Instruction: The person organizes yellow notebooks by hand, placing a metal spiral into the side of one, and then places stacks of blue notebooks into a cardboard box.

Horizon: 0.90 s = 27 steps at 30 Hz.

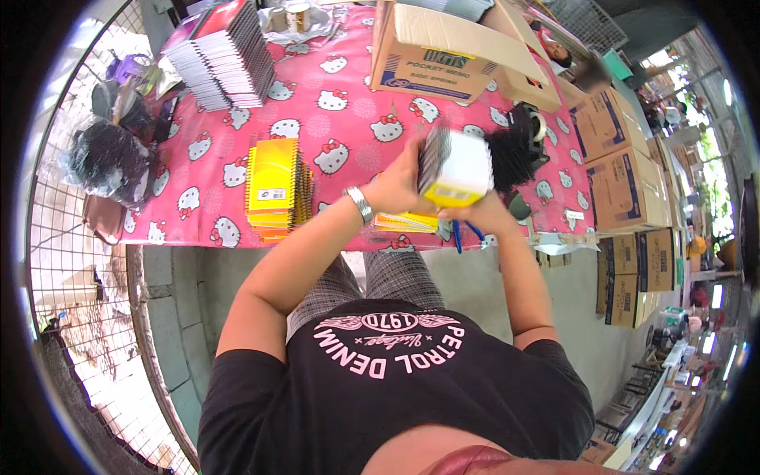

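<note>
Both hands are up off the tabletop (340, 103), closed on one bundle of small notebooks (457, 168): left hand (396, 186) wraps the left side and spine edge, right hand (475, 212) cups it from below, near the yellow end. Bundle sits in the air above the near table edge, tilted, page edges showing white, motion-blurred. Judgement: a stack of thin paper pads, moderately light, stiff as a block but prone to fan out or shear sideways if only one face is pinched. Covers look glossy, so likely slick. Best hold is across the stack's thickness, squeezing both outer covers, with a palm under the lower end. Spiral or bound edge gives the firmer grip; loose page edge bends. Nearby on the tabletop: yellow spiral notebook pile (273, 186), a larger stack of dark-spined notebooks (226, 59), an open cardboard box (443, 51).
</note>
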Motion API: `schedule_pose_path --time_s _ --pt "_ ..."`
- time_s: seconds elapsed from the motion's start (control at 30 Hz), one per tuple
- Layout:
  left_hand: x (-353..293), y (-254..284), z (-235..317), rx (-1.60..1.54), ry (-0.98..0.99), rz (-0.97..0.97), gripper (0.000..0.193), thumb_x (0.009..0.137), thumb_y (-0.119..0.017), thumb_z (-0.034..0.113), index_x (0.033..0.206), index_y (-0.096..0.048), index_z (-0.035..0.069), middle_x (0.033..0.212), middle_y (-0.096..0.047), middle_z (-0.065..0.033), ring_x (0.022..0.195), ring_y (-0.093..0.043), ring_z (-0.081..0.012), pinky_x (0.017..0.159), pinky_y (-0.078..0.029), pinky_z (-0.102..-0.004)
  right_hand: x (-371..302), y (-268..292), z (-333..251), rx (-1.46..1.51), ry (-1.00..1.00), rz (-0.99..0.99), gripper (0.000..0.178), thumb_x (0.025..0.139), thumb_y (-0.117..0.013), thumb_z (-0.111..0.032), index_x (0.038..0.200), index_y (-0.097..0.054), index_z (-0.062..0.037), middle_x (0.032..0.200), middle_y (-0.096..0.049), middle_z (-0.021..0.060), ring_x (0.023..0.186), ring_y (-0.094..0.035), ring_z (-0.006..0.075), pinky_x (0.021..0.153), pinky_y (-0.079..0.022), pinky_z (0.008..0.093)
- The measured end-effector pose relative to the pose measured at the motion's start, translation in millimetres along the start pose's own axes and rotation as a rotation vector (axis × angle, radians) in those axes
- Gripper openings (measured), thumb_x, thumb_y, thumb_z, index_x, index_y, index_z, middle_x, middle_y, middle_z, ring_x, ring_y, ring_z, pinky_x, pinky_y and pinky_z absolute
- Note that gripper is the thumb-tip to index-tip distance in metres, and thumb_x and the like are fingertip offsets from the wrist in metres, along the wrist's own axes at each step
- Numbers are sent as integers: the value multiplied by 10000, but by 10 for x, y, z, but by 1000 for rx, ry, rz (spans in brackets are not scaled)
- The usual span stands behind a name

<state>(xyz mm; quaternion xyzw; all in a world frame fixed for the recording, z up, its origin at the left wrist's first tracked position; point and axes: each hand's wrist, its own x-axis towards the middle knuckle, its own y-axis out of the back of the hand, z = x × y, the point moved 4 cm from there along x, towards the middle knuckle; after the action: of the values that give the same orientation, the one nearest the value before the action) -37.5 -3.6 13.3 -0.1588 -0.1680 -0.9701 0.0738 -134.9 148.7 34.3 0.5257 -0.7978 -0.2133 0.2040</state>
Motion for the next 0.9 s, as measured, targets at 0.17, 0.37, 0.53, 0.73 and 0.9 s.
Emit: schedule_pose_path --time_s 0.17,0.37,0.53,0.73,0.9 --pt "350 921 -82 -513 495 -44 793 806 -779 303 1387 -328 8 1268 -552 -149 1190 -548 -257 990 -465 -403 999 -5 -284 459 -274 -19 747 771 -799 -305 1366 -436 -36 1294 -572 59 1174 -561 193 996 -453 350" --pt "199 1960 -924 -324 1048 164 609 891 -615 514 1287 -535 59 1261 -577 -144 1120 -576 -264 973 -449 -474 2225 -1063 406 797 -602 -213 569 816 -740 -425 1246 -574 -90 1145 -659 56 1040 -628 168 908 -494 337" --pt "433 2091 -1492 -247 1231 552 604 919 -548 429 1390 -423 72 1427 -463 -183 1347 -392 -315 1039 -288 -640 2762 -1226 724 698 -691 -193 566 759 -789 -424 1194 -598 -115 1045 -683 43 924 -657 163 838 -521 348" --pt "379 2225 -2197 -887 798 1060 345 982 -389 251 1189 -546 24 1169 -634 -152 1031 -629 -321 930 -479 -459 3110 -1573 850 604 -732 -301 740 696 -787 -540 1254 -539 -122 1111 -660 94 944 -663 227 824 -535 408" --pt "443 1668 -2078 -1335 781 1476 697 913 -542 190 1506 -191 85 1463 -424 -128 1214 -544 -284 979 -472 -468 3168 -1357 1164 122 -802 -486 1010 650 -605 -823 1305 -528 -59 1158 -628 168 968 -651 267 832 -525 429"
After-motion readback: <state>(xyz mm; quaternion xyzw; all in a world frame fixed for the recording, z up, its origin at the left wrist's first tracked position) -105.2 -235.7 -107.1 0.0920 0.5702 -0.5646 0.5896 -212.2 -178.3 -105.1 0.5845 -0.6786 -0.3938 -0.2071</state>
